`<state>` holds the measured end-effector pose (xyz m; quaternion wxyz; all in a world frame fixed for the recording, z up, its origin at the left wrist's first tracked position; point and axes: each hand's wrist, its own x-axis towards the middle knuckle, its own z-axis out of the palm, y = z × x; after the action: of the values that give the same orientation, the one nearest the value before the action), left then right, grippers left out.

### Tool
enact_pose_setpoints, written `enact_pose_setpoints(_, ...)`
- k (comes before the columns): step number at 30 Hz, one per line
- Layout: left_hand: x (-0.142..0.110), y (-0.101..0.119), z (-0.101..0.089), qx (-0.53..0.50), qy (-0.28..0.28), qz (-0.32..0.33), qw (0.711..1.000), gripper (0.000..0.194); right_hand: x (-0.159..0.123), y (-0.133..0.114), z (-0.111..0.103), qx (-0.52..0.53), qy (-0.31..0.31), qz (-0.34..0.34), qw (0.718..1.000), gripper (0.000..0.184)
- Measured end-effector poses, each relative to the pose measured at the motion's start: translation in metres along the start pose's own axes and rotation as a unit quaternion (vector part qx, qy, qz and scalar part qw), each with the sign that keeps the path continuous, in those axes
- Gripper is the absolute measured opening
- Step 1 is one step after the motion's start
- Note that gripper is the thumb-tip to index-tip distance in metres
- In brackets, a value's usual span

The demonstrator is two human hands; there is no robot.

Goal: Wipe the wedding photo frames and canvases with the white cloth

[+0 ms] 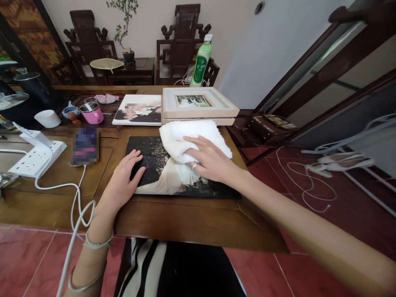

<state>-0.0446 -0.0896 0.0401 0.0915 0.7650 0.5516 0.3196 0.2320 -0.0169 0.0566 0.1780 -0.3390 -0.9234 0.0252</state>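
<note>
A dark photo panel (pixel 148 154) with a pale dress pictured on it lies flat near the table's front edge. My left hand (pixel 125 175) rests on its left edge, fingers spread and holding nothing. Over the panel's right part, my right hand (pixel 208 159) presses a fluffy white towel (pixel 198 132) against the surface. The towel is bunched and folded under my fingers, and it hides the panel's upper right. A ring shows on my right hand; two bracelets circle my left wrist.
Behind the panel are a white-covered photo board (pixel 139 109) and stacked light wood frames (pixel 201 103), with a green bottle (pixel 201 62) at the back. Leftward sit a pink mug (pixel 92 112), a phone (pixel 85 146) and a power strip (pixel 40 154) with white cables. The table edge (pixel 201 222) is close in front.
</note>
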Motion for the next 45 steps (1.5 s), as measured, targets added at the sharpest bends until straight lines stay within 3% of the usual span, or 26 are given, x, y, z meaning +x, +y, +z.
enact_pose_setpoints(6, 0.005, 0.001, 0.002, -0.004, 0.001, -0.002, 1.0, 0.033, -0.008, -0.015, 0.006, -0.028, 0.014, 0.013, 0.999, 0.032)
enact_pose_setpoints(19, 0.024, -0.007, 0.002, -0.001, 0.001, -0.001, 1.0, 0.034, -0.031, -0.048, -0.008, -0.002, -0.004, -0.042, 0.999, 0.027)
enact_pose_setpoints(25, 0.013, -0.004, -0.002, -0.002, 0.0, 0.0, 1.0, 0.033, -0.02, -0.028, -0.011, 0.013, -0.024, -0.037, 0.999, 0.036)
enact_pose_setpoints(31, -0.002, -0.001, 0.003, -0.002, 0.003, 0.002, 1.0, 0.033, 0.004, 0.013, 0.004, -0.025, -0.003, 0.036, 0.999, 0.032)
enact_pose_setpoints(35, -0.005, 0.001, 0.005, -0.002, 0.003, 0.003, 1.0, 0.034, 0.01, 0.022, 0.011, -0.042, 0.008, 0.057, 0.997, 0.029)
enact_pose_setpoints(45, 0.015, -0.01, -0.005, -0.003, 0.002, 0.006, 1.0, 0.035, -0.03, -0.035, -0.009, 0.004, 0.007, -0.004, 1.0, 0.024)
